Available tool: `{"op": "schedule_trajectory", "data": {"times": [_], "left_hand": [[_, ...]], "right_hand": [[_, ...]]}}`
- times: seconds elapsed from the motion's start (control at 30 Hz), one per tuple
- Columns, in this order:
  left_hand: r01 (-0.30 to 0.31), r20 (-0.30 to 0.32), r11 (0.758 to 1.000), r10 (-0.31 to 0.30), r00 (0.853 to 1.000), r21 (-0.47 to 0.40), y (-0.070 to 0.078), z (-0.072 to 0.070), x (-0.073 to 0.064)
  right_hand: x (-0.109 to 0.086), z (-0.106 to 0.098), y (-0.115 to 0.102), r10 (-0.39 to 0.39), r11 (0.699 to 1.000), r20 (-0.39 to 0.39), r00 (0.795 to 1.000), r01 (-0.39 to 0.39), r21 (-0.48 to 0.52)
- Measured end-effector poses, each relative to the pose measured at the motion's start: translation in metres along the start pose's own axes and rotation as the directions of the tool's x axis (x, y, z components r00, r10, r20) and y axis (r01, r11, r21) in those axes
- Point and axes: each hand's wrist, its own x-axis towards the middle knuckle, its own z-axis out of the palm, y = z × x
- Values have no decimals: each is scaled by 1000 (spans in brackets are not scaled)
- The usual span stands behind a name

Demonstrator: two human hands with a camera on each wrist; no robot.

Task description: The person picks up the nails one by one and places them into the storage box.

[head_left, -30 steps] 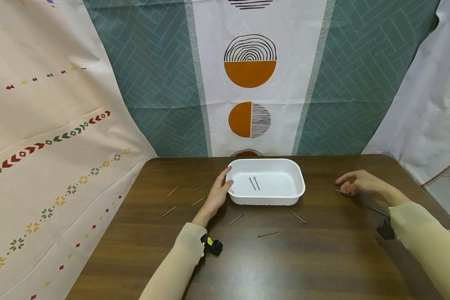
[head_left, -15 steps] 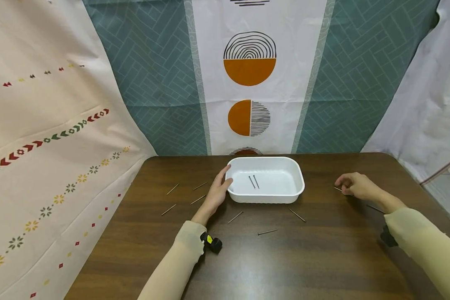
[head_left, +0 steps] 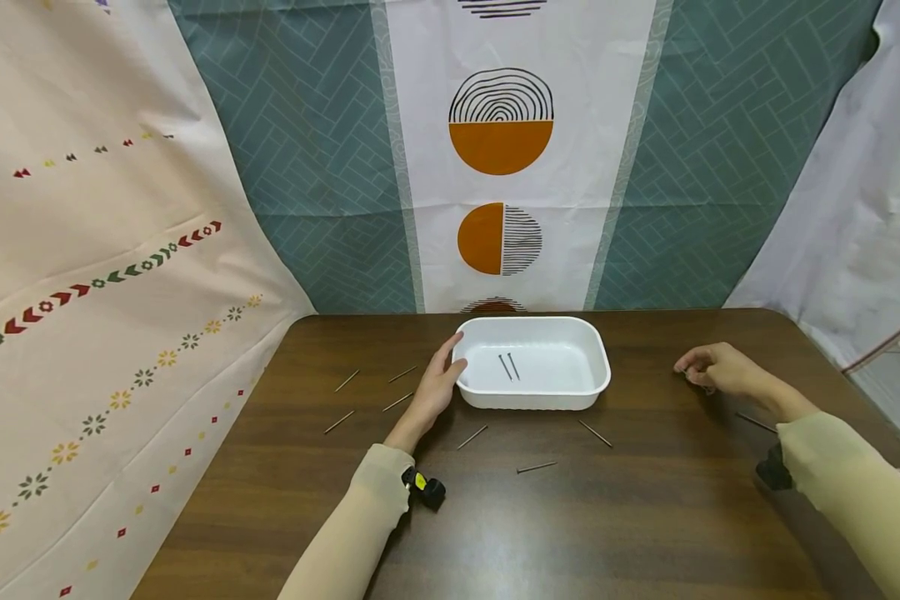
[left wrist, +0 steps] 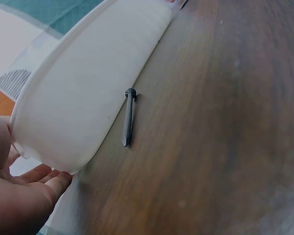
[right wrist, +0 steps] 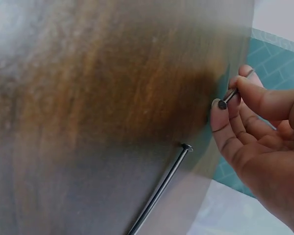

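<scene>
My left hand [head_left: 433, 390] grips the left end of a white plastic tray [head_left: 532, 402], thumb at the rim and fingers against its outside. Two nails [head_left: 513, 367] lie side by side in the tray. Off to the right, my right hand [head_left: 731, 372] pinches a nail [right wrist: 230, 97] between thumb and fingers, the nail's head showing in the right wrist view. The head view mostly hides that nail behind the fingers. A second nail [right wrist: 159, 191] lies on the table under the right wrist.
Several loose nails lie left of the tray, including one nail [head_left: 339, 422] near the left edge. In front are a nail [head_left: 472, 437], a nail [head_left: 536, 467] and a nail [head_left: 596, 433]. The wooden table [head_left: 645, 517] ends at a patterned cloth [head_left: 330, 167] behind.
My right hand's fingers have come together on the nail that lay beneath them and now pinch it. My left hand and the tray have stayed put.
</scene>
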Motion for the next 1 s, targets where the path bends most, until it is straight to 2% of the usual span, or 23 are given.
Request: {"op": "schedule_trajectory", "data": {"times": [0.13, 0.33, 0.6, 1.0], "left_hand": [[11, 1, 1000, -11, 1000, -6, 0, 0, -1], [-6, 3, 1000, 6, 1000, -17, 0, 1, -1], [-20, 6, 999, 21, 1000, -25, -1, 1, 0], [-21, 6, 1000, 21, 1000, -24, 0, 1, -1]], "right_hand": [[1, -3, 0, 21, 1000, -7, 1000, -21, 22], [2, -5, -6, 22, 999, -26, 999, -21, 49], [5, -6, -24, -5, 985, -25, 1000, 9, 174], [17, -9, -41, -2, 988, -34, 999, 7, 154]]}}
